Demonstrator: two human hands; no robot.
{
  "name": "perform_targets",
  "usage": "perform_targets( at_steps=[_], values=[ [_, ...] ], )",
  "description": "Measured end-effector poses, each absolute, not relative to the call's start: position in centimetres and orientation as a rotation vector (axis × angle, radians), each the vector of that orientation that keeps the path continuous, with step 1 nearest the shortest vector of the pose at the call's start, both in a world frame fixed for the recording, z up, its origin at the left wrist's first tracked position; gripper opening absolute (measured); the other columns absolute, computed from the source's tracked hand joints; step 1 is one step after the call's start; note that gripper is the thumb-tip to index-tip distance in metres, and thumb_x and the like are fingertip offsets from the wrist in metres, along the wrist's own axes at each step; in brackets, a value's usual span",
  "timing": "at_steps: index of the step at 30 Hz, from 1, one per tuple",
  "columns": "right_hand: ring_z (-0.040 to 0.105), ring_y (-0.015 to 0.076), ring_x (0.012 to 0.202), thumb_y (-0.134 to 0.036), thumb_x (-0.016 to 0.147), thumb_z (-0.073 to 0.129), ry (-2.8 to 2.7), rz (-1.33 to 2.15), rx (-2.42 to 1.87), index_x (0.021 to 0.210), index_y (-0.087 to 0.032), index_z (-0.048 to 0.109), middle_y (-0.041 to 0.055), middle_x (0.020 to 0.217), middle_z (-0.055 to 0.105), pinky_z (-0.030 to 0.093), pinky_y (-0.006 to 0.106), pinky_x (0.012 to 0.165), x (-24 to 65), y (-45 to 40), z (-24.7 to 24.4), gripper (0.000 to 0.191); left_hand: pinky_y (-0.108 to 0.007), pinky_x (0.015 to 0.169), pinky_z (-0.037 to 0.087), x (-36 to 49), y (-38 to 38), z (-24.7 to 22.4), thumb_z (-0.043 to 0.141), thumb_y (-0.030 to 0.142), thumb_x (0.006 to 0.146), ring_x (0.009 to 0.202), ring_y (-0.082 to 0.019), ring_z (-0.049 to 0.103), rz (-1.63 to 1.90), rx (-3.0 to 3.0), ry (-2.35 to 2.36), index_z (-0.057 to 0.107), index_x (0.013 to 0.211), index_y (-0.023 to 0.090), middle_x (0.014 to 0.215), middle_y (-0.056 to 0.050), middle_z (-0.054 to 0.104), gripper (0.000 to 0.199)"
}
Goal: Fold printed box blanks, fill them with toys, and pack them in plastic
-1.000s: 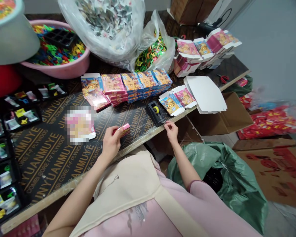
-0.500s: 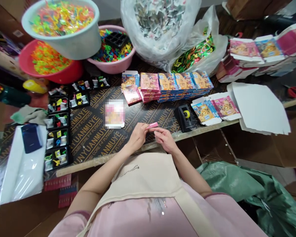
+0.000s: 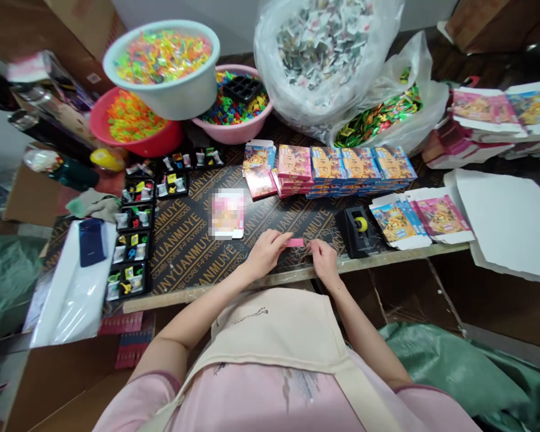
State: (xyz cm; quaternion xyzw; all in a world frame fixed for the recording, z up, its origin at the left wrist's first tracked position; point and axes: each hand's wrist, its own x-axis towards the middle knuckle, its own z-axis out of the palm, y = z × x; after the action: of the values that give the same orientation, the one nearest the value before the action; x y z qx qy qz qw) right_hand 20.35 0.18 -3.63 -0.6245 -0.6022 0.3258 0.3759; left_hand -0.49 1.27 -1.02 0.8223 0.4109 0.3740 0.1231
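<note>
My left hand (image 3: 268, 254) pinches a narrow pink piece (image 3: 296, 242), perhaps a thin box seen edge-on, above the table's front edge. Just to its right, apart from the pink piece, my right hand (image 3: 324, 261) has its fingers curled together. Anything between those fingertips is too small to make out. A black tape dispenser (image 3: 351, 234) with a yellow core stands right of my right hand. Beyond my left hand a pink printed card or box (image 3: 234, 217), partly blurred out, lies flat. Pink boxes (image 3: 294, 163) and blue boxes (image 3: 360, 165) are stacked behind.
Black trays (image 3: 132, 248) with small toys line the left side, near a dark blue phone (image 3: 92, 241). Behind stand a light blue tub (image 3: 162, 90), a red basin (image 3: 162, 139), a pink basin (image 3: 234, 133) and plastic bags. Unfolded cartons (image 3: 395, 219) and white sheets (image 3: 508, 222) lie right.
My hands have moved apart, the right one leaving the pink piece, which stays in my left hand. The whole view has shifted, so the table things appear farther right.
</note>
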Motion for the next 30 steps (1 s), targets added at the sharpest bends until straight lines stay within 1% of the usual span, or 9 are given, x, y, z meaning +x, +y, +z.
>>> perform_targets(
  at_steps=[4, 8, 12, 17, 20, 22, 24, 26, 30],
  values=[
    [0.057, 0.0265, 0.087, -0.062, 0.097, 0.034, -1.809, 0.542, -1.642, 0.086, -0.021, 0.071, 0.0114, 0.089, 0.068, 0.044, 0.040, 0.079, 20.6, 0.3, -5.9, 0.056, -0.043, 0.097, 0.047, -5.0, 5.5, -1.5, 0.043, 0.015, 0.098, 0.105, -0.022, 0.060, 1.103, 2.586, 1.253, 0.065, 0.119, 0.023, 0.105, -0.010, 0.067, 0.032],
    [0.057, 0.0266, 0.089, -0.056, 0.101, 0.034, -1.939, 0.429, -1.637, 0.093, -0.021, 0.072, 0.0122, 0.093, 0.067, 0.046, 0.041, 0.081, 20.4, 0.2, -7.0, 0.052, -0.050, 0.115, 0.035, -7.9, 12.4, -3.4, 0.040, 0.015, 0.099, 0.119, -0.021, 0.058, 1.006, 2.635, 1.288, 0.068, 0.115, 0.021, 0.118, -0.011, 0.068, 0.033],
    [0.057, 0.0255, 0.087, -0.054, 0.101, 0.035, -1.935, 0.410, -1.588, 0.091, -0.021, 0.072, 0.0111, 0.090, 0.066, 0.048, 0.040, 0.079, 20.6, 0.2, -7.4, 0.050, -0.052, 0.121, 0.026, -7.5, 16.8, -4.8, 0.038, 0.010, 0.094, 0.134, -0.021, 0.051, 0.746, 2.575, 1.352, 0.066, 0.121, 0.020, 0.134, -0.013, 0.063, 0.040],
    [0.058, 0.0255, 0.087, -0.055, 0.101, 0.037, -1.926, 0.402, -1.565, 0.091, -0.021, 0.072, 0.0107, 0.090, 0.066, 0.049, 0.041, 0.079, 20.7, 0.2, -7.5, 0.049, -0.060, 0.123, 0.011, -7.4, 14.4, -4.6, 0.046, 0.007, 0.082, 0.151, -0.028, 0.029, 0.498, 2.445, 1.608, 0.053, 0.141, 0.022, 0.158, -0.014, 0.041, 0.062],
    [0.058, 0.0256, 0.087, -0.056, 0.100, 0.038, -1.917, 0.408, -1.566, 0.090, -0.022, 0.072, 0.0106, 0.090, 0.066, 0.049, 0.041, 0.079, 20.7, 0.2, -7.6, 0.049, -0.058, 0.120, 0.020, -8.9, 11.0, -4.0, 0.055, 0.026, 0.086, 0.149, -0.034, 0.030, 0.486, 2.051, 2.097, 0.042, 0.149, 0.020, 0.160, -0.019, 0.035, 0.065],
    [0.058, 0.0258, 0.086, -0.057, 0.100, 0.038, -1.906, 0.413, -1.568, 0.089, -0.022, 0.072, 0.0107, 0.089, 0.065, 0.049, 0.041, 0.079, 20.7, 0.1, -7.6, 0.050, -0.059, 0.115, 0.028, -9.9, 9.0, -3.6, 0.067, 0.044, 0.080, 0.144, -0.040, 0.035, 0.422, 1.745, 2.345, 0.031, 0.154, 0.016, 0.156, -0.025, 0.036, 0.087],
    [0.058, 0.0260, 0.085, -0.058, 0.099, 0.039, -1.896, 0.421, -1.568, 0.088, -0.022, 0.072, 0.0109, 0.089, 0.065, 0.049, 0.042, 0.079, 20.8, 0.2, -7.5, 0.050, -0.059, 0.110, 0.034, -10.5, 7.7, -3.2, 0.078, 0.053, 0.070, 0.137, -0.044, 0.041, 0.334, 1.564, 2.438, 0.024, 0.156, 0.015, 0.148, -0.028, 0.043, 0.109],
    [0.058, 0.0265, 0.086, -0.059, 0.098, 0.041, -1.893, 0.441, -1.558, 0.087, -0.022, 0.072, 0.0111, 0.089, 0.065, 0.049, 0.043, 0.079, 20.8, 0.2, -7.4, 0.049, -0.058, 0.107, 0.037, -10.8, 7.1, -2.7, 0.083, 0.053, 0.063, 0.132, -0.044, 0.046, 0.279, 1.485, 2.455, 0.024, 0.156, 0.015, 0.139, -0.027, 0.050, 0.116],
    [0.060, 0.0264, 0.084, -0.058, 0.096, 0.044, -1.874, 0.542, -1.506, 0.082, -0.023, 0.071, 0.0105, 0.086, 0.066, 0.051, 0.044, 0.079, 20.8, 0.6, -7.1, 0.047, -0.054, 0.104, 0.040, -11.3, 7.2, -2.1, 0.088, 0.042, 0.060, 0.127, -0.043, 0.050, 0.356, 1.403, 2.456, 0.030, 0.153, 0.016, 0.131, -0.024, 0.053, 0.112]
  ],
)
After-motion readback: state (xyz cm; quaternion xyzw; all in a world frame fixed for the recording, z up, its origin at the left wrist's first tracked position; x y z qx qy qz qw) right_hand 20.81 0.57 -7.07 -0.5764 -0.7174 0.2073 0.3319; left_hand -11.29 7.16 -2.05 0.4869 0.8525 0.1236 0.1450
